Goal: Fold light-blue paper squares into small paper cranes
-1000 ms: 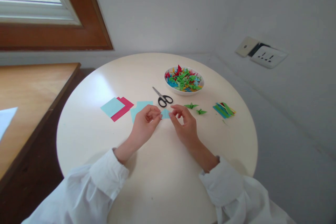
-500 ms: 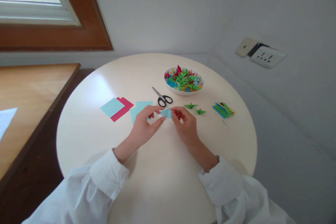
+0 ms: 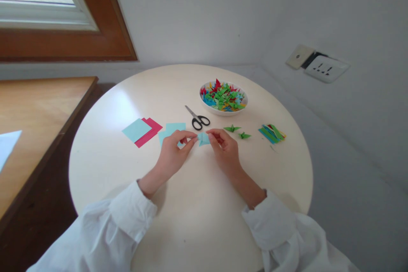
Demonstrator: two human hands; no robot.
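Between my fingertips is a small piece of light blue origami paper [image 3: 203,139], partly folded, with creases showing. My left hand [image 3: 176,149] pinches its left edge between thumb and forefinger. On the other side, my right hand [image 3: 225,149] pinches its right edge the same way. Flat light blue paper squares [image 3: 174,127] lie just behind my left hand, which partly covers them. Black-handled scissors [image 3: 197,120] rest beyond the held paper, blades pointing away to the left. Two green paper cranes [image 3: 238,131] sit right beside my right hand.
A white bowl [image 3: 223,113] full of colourful paper cranes stands at the back of the round white table [image 3: 191,221]. Light blue and red paper squares [image 3: 140,131] lie at the left. Several coloured paper strips [image 3: 271,133] are piled at the right, near small green scraps.
The held paper has changed from a pointed, triangle-like shape to a more opened, squarish one. My left fingers have closed into a tighter pinch at its left edge.
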